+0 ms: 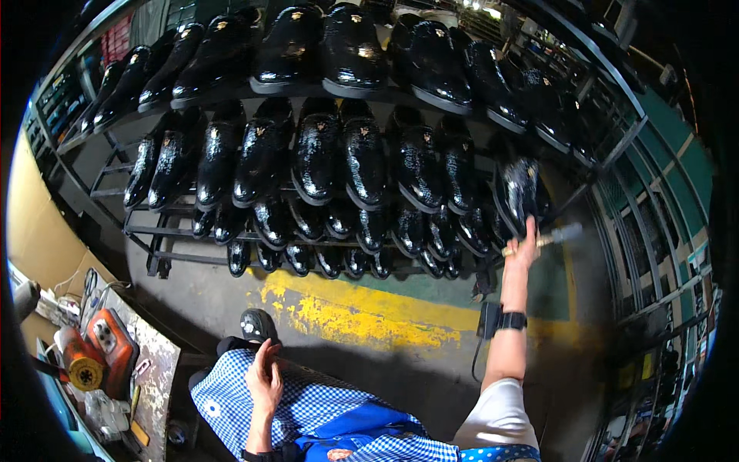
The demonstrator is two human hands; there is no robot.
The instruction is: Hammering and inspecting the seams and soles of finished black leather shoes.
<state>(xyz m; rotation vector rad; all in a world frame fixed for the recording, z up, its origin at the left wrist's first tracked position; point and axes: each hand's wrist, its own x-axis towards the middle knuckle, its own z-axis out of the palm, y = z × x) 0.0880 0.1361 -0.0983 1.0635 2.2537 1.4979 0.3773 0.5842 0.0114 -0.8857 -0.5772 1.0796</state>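
Observation:
My right hand (521,250) reaches out to the right end of the shoe rack. It is closed around the light handle of a brush (545,239), whose greyish head points to the right. The fingertips are up against the toe of a glossy black shoe (517,191) on the rack; whether they grip it too, I cannot tell. Low in front of my checked blue apron (339,404) hangs my left hand (264,379), its fingers loosely stretched and nothing seen in it. One dark shoe (258,325) shows on the floor just beyond that hand.
A tiered metal rack (177,231) with rows of black shoes (315,158) spans the front. To the left, a worn workbench (165,346) carries an orange tool (113,346) and scissors (90,285). More metal racking (647,262) stands at right. Yellow paint (346,312) marks the floor.

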